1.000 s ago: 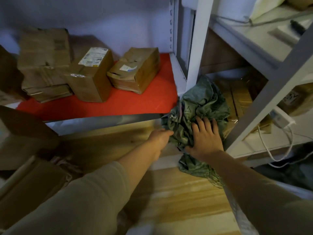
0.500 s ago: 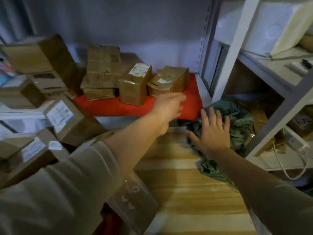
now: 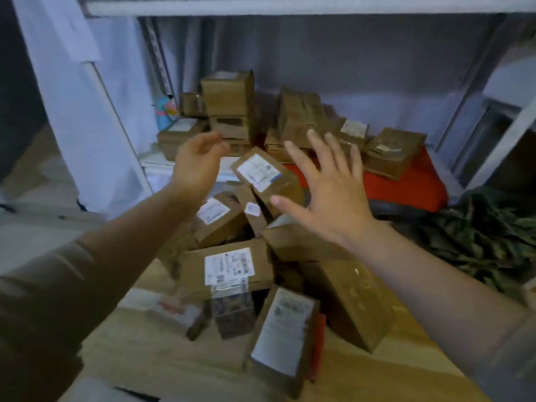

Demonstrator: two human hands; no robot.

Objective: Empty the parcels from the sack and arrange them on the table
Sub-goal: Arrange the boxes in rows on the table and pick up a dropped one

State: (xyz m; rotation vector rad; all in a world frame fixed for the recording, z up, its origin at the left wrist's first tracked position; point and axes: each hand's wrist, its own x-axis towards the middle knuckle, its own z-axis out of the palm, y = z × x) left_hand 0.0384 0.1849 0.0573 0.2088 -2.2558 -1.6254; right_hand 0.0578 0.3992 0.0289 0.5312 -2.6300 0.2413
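Observation:
A heap of several brown cardboard parcels (image 3: 229, 271) with white labels lies on the wooden floor in the middle. On top of the heap a tilted labelled parcel (image 3: 265, 175) sits between my hands. My left hand (image 3: 197, 166) hovers to its left, fingers apart and holding nothing. My right hand (image 3: 330, 190) is spread wide just right of that parcel, also holding nothing. The crumpled green sack (image 3: 487, 236) lies on the floor at the right. Several more parcels (image 3: 391, 152) stand on the red table surface (image 3: 406, 187) behind.
White metal shelf uprights (image 3: 87, 117) rise at the left and at the right. A stack of boxes (image 3: 229, 103) stands at the back on a white shelf. A shelf board (image 3: 290, 7) runs overhead. Bare wooden floor (image 3: 145, 358) shows in the foreground.
The view has swung left from the sack to the parcel heap. Both hands have left the sack and now hover spread around the top parcel.

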